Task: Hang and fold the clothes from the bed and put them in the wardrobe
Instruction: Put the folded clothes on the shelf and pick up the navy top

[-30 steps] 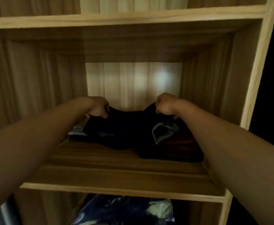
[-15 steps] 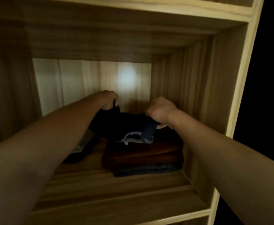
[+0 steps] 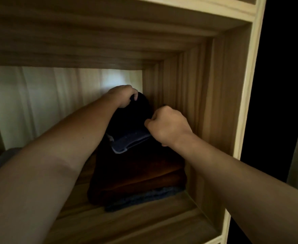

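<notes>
Both my arms reach deep into a wooden wardrobe compartment (image 3: 215,120). A folded black garment (image 3: 128,118) with a blue-grey inner layer showing at its lower edge is held between my hands. My left hand (image 3: 123,95) grips its far top edge near the back panel. My right hand (image 3: 167,125) pinches its right edge with curled fingers. The garment lies over a stack in the right back corner: a folded dark brown garment (image 3: 137,175) on top of a dark blue one (image 3: 144,199).
The wooden shelf board (image 3: 127,226) has bare room in front of and left of the stack. A grey item (image 3: 3,157) lies at the far left of the shelf. The compartment's right wall stands close beside the stack.
My hands have carried the black garment rightward and further back, onto the brown stack in the right corner. My view has shifted right and closer to the shelf.
</notes>
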`<state>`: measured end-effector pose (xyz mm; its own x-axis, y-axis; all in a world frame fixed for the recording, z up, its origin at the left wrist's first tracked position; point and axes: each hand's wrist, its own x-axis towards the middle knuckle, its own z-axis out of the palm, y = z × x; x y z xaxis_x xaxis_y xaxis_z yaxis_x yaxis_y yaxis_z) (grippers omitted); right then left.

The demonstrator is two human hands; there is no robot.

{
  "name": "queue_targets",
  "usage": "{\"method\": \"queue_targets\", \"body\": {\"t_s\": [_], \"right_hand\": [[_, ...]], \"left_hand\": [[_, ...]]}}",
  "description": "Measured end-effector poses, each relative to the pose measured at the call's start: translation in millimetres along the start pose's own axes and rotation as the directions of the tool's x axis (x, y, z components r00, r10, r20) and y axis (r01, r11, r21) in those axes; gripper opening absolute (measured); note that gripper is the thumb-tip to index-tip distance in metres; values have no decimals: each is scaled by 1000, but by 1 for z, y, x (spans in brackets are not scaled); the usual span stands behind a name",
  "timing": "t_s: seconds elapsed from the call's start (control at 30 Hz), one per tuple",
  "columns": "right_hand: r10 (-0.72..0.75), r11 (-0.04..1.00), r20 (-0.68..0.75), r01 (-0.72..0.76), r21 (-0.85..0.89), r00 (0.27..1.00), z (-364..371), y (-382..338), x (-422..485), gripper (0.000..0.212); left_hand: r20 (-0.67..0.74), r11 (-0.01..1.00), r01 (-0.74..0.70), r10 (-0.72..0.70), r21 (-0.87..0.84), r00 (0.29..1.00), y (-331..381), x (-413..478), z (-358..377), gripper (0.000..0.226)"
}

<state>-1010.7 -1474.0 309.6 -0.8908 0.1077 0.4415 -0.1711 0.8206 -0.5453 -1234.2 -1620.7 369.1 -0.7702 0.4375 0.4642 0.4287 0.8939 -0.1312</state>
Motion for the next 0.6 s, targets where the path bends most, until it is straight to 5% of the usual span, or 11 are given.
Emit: {"method": "queue_targets", "body": {"t_s": [0.1, 0.17, 0.27, 0.37, 0.5, 0.6], "right_hand": [[104, 994, 229, -92, -60, 968, 14, 5, -4, 24], [204, 979, 439, -189, -78, 875, 25, 8, -10, 24], [153, 944, 570, 50, -325, 807, 22, 0, -14, 30], [99, 834, 560, 238, -497, 822, 3, -26, -2, 25], [-152, 749, 303, 309, -586, 941, 16, -39, 32, 32], [-82, 757, 435, 340, -558, 897, 45, -23, 50, 48]], "left_hand": [[133, 999, 52, -52, 7, 990, -4, 0, 29, 25], [265, 994, 80, -95, 68, 960, -9, -6, 59, 22], [425, 992, 107, -125, 65, 896, -17, -25, 93, 40], [400, 986, 150, -111, -68, 910, -26, -45, 97, 55], [352, 961, 203, -127, -188, 927, -28, -80, 84, 67], [413, 920, 297, -174, -256, 894, -18, -104, 88, 85]]}}
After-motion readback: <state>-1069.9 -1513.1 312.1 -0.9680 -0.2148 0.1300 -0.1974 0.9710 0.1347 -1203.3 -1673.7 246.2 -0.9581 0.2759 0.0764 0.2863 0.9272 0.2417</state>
